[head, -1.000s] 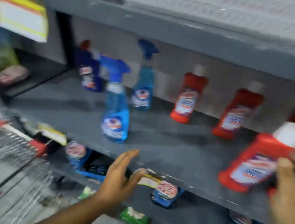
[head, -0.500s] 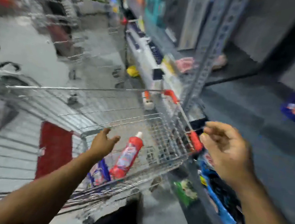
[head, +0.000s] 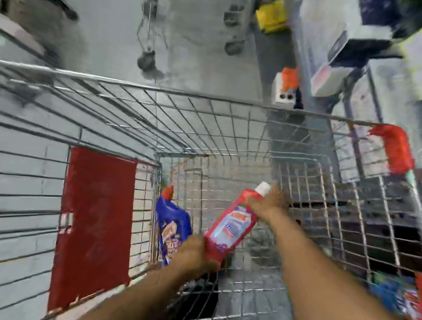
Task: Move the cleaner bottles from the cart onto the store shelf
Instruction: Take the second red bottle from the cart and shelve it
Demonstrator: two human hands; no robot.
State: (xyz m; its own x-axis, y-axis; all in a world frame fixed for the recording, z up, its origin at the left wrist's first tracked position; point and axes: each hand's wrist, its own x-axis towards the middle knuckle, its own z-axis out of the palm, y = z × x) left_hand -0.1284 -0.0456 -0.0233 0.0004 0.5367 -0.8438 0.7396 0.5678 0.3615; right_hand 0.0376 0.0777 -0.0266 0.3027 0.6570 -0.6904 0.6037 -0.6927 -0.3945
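Head view: I am reaching into the cart [head: 213, 97], where half a second ago both hands were still empty above it. Now the right hand [head: 266, 204] is closing round the neck of the red bottle [head: 232, 225] and the left hand [head: 196, 255] is gripping its base, so another transfer is starting. Left of the grip, a blue bottle [head: 170, 228] is lying. Label text is blurring beyond reading.

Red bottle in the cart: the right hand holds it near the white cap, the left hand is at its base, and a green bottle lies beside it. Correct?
Not quite. The head view shows the bottle beside the red bottle is blue, not green. The rest holds: right hand near the white cap, left hand at the base, inside the cart.
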